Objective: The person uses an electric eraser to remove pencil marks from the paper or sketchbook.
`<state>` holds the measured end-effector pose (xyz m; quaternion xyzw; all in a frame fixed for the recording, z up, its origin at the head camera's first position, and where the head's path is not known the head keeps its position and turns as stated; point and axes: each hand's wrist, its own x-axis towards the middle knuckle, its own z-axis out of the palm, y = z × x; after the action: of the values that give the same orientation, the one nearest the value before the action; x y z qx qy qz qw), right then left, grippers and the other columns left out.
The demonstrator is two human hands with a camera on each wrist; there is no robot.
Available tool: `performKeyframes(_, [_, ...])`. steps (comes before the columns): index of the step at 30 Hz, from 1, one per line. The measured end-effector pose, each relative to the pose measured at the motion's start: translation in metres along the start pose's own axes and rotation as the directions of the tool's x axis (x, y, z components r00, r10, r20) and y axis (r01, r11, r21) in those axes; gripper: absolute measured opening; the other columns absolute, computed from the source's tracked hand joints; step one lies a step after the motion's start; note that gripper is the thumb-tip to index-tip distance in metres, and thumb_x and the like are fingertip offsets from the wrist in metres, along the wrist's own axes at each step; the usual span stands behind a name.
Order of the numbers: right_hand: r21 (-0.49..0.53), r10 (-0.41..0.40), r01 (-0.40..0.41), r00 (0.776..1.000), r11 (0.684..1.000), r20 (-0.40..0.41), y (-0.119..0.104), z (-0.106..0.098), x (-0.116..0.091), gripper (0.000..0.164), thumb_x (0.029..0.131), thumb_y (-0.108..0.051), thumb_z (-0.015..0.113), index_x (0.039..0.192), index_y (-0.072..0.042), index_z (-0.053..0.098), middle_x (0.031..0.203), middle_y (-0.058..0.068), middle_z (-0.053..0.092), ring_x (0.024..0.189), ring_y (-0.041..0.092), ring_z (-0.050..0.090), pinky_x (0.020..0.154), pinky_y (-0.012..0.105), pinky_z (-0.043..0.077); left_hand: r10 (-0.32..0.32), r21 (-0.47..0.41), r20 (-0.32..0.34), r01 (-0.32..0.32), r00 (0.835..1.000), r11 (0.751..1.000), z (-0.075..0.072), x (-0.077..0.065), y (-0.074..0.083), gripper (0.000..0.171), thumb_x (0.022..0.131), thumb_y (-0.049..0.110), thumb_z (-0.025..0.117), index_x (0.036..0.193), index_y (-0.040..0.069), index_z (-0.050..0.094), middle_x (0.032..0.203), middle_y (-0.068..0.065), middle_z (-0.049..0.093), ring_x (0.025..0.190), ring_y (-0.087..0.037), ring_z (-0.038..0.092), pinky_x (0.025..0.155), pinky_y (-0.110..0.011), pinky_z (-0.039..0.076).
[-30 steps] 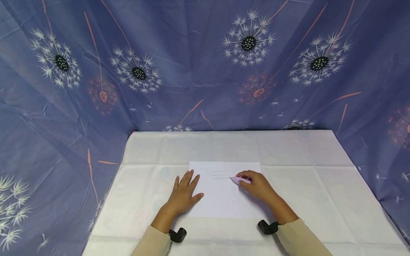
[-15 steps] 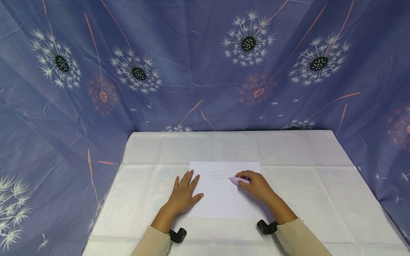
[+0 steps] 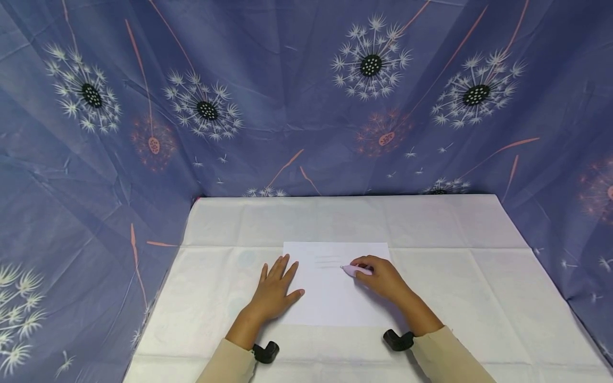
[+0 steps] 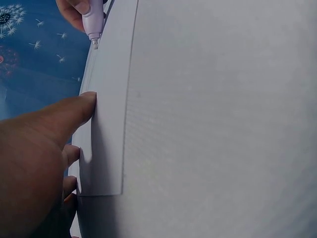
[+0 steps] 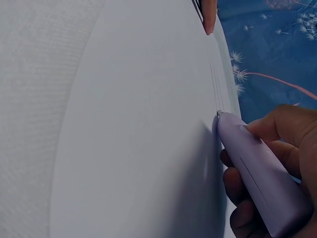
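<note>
A white sheet of paper [image 3: 330, 306] lies flat on the cloth, with a few faint thin lines [image 3: 327, 261] near its upper middle. My left hand [image 3: 272, 295] rests with spread fingers on the sheet's left side. Between the curled fingers and thumb of my right hand [image 3: 387, 279] is a thick lavender electric eraser [image 3: 360, 271], held at a slant. Its small tip meets the paper by the right end of the lowest line. The right wrist view shows the smooth body of the electric eraser [image 5: 260, 173] and my fingers wrapped under it.
A white cloth [image 3: 455, 298] with fold creases covers the table. Behind and at both sides hangs a blue curtain [image 3: 287, 106] printed with dandelions. A black wrist mount [image 3: 265, 352] sits at the left wrist, another black mount [image 3: 398, 340] at the right.
My right hand has shifted slightly to the left along with the electric eraser. The left hand and the paper have stayed in place.
</note>
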<state>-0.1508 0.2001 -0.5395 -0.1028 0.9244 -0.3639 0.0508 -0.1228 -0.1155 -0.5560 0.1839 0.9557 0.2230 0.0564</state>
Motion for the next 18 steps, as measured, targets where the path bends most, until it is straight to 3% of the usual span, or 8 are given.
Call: performKeyframes(18, [0.011,0.035,-0.035,0.999,0.999,0.003,-0.0014,0.0013,0.0005,0.019,0.092,-0.018,0.073,0.111,-0.017,0.076,0.114,0.004,0.074,0.092,0.015,0.062,0.083,0.034,0.051,0.002,-0.007,0.007,-0.002,1.000,1.000,-0.0003,-0.0006,0.0001,0.072,0.098,0.047,0.061,0.156,0.010,0.040,0.167,-0.018,0.024,0.157,-0.038,0.019,0.123,-0.067,0.011])
